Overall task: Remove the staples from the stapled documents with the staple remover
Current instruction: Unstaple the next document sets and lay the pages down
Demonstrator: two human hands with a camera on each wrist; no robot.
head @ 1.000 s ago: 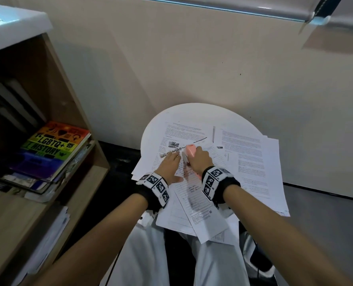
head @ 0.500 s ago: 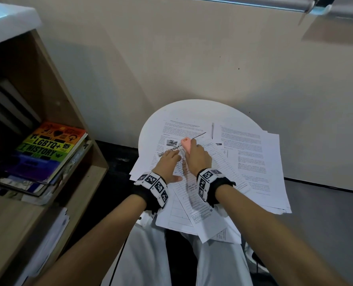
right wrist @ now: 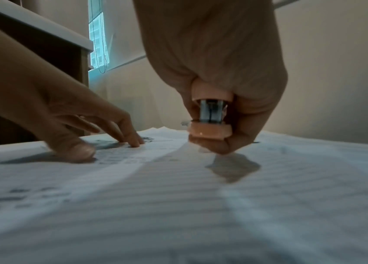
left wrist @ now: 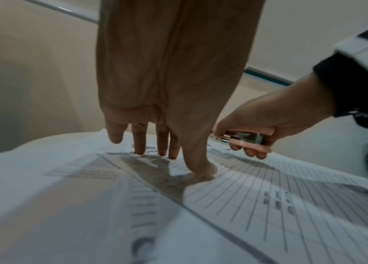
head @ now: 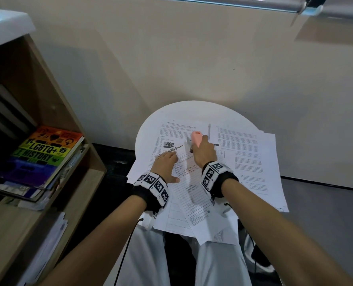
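A wooden bookshelf (head: pixel 47 112) stands at the left, with a white top (head: pixel 4 27). On its shelf a rainbow-striped book (head: pixel 45 153) reading "LGBTQ+ HISTORY" lies flat on top of a small pile of other books and magazines (head: pixel 22 190). More books (head: pixel 4 112) lean in the dark space behind it. A lower shelf holds a stack of white sheets (head: pixel 47 240). A beige wall (head: pixel 192 58) rises at the far side, and grey floor (head: pixel 326 219) shows at the right.

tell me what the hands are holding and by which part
The right hand grips the pink staple remover around its pink handles, squeezed. The left hand holds nothing; its fingertips press on the papers.
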